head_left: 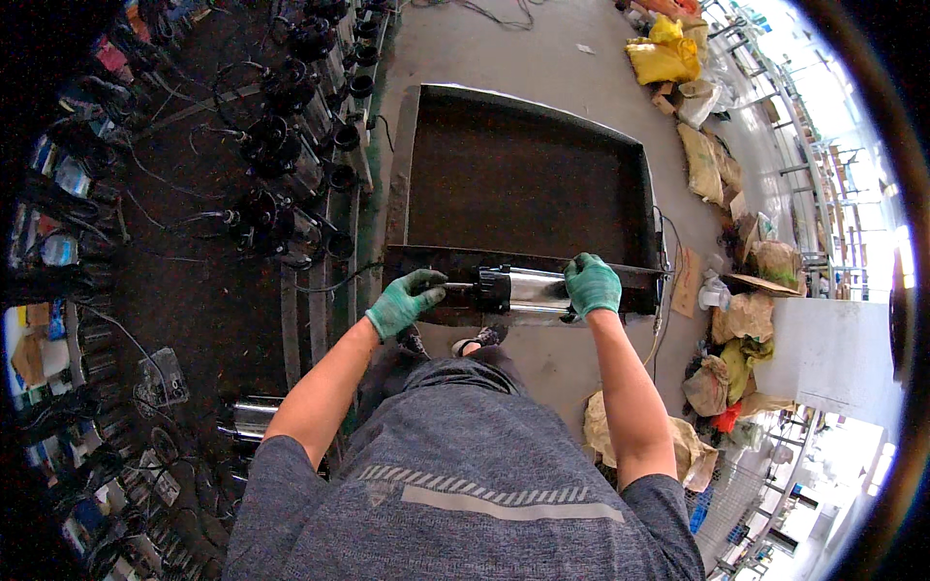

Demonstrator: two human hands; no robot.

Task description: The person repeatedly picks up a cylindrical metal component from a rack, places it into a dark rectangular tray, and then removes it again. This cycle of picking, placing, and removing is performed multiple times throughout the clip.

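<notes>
A silver cylinder [536,290] sits crosswise in front of the worker, a gloved hand at each end.

Past the worker's grey shirt [484,436], the right hand [592,286] grips the cylinder's plain end; the left hand [402,302] has fingers curled at the tip of the shaft [459,287], though I can't tell whether they close on it. I'd call this step handling the shaft with the body steadied; the next move seems to call for a firm right hand and a level axis. That long axis runs left to right along the near edge of the dark, rimmed surface [528,184], shaft pointing to the worker's left. Farther off, a yellow sack [664,62] slumps on the floor [562,44].
</notes>
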